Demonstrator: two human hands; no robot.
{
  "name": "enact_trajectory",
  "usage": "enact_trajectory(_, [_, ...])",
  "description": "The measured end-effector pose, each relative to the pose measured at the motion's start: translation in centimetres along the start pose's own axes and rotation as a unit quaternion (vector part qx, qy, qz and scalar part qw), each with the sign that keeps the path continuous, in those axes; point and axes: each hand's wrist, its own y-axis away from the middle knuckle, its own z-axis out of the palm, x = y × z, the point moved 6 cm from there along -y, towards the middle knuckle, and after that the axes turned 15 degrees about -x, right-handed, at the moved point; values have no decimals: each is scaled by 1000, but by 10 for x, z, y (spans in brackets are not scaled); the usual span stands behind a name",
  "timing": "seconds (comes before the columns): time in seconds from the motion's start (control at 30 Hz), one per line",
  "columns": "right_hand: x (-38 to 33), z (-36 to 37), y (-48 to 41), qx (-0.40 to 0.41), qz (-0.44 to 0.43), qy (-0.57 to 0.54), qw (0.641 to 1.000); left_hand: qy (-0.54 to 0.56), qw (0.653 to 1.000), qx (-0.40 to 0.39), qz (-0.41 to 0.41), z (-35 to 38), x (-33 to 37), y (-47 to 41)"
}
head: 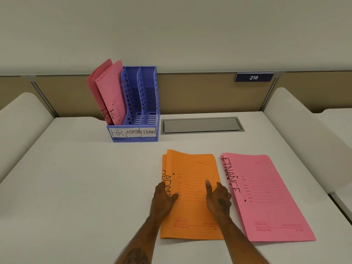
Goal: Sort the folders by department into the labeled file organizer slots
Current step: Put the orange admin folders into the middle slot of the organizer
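Front-centre of table [76,187]: orange ADMIN folders [190,212], small stack lying flat, edges fanned at the left, "ADMIN" handwritten down the left side, partly covered.
Left hand [163,197]: at left edge of orange stack, thumb on top cover, fingers over the lettered edge; cannot tell if they curl under or just rest.
Right hand [219,199]: at right edge of same stack, thumb straight on top cover pointing away, fingers bent down at the edge; real grip or not, cannot tell.
Pink FINANCE folders [266,197]: flat stack just right of orange, narrow gap between, "FINANCE" down its left side.
File organizer [148,96]: blue-purple, perforated, three slots, upright, back-left on table.
Slot labels [132,132]: white, on front lip; HR left, ADMIN middle, FINANCE right.
HR folders [112,92]: two, pink-red, standing in left slot, leaning left, "HR" on each.
Grey hatch [202,125]: recessed in table, just right of organizer.
216 plate [254,77]: dark, on partition behind table.
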Motion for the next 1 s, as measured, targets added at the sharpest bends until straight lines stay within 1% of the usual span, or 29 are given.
enact_trajectory(0.07, [0, -1, -1, -4, 5, -8, 1000, 62, 998, -22, 16, 2, 5, 1])
enact_trajectory(0.17, [-1, -2, -2, -11, 7, -14, 1000, 114, 993, -16, 25, 2, 15, 4])
enact_trajectory(0.33, [-8, -9, -1, -26, 1, -13, 1000, 135, 989, -1, 58, -8, 40, 8])
enact_trajectory(0.4, [-26, -16, 2, -32, -21, 0, 999, 136, 988, 11, 72, -16, 51, 9])
enact_trajectory(0.47, [-56, -24, 7, -43, -74, -13, 996, 134, 987, 28, 86, -25, 64, 11])
enact_trajectory(0.53, [-97, -33, 16, -46, -153, -27, 987, 135, 984, 50, 108, -36, 78, 14])
enact_trajectory(0.63, [-165, -57, 38, -14, -230, -24, 973, 137, 977, 93, 138, -55, 99, 23])
enact_trajectory(0.8, [-260, -99, 75, 35, -290, 7, 956, 91, 963, 181, 176, -91, 124, 42])
enact_trajectory(0.9, [-294, -121, 96, 74, -294, 27, 953, 58, 955, 222, 187, -108, 132, 54])
enact_trajectory(1.0, [-317, -139, 114, 109, -301, 13, 947, 22, 945, 262, 196, -121, 136, 65])
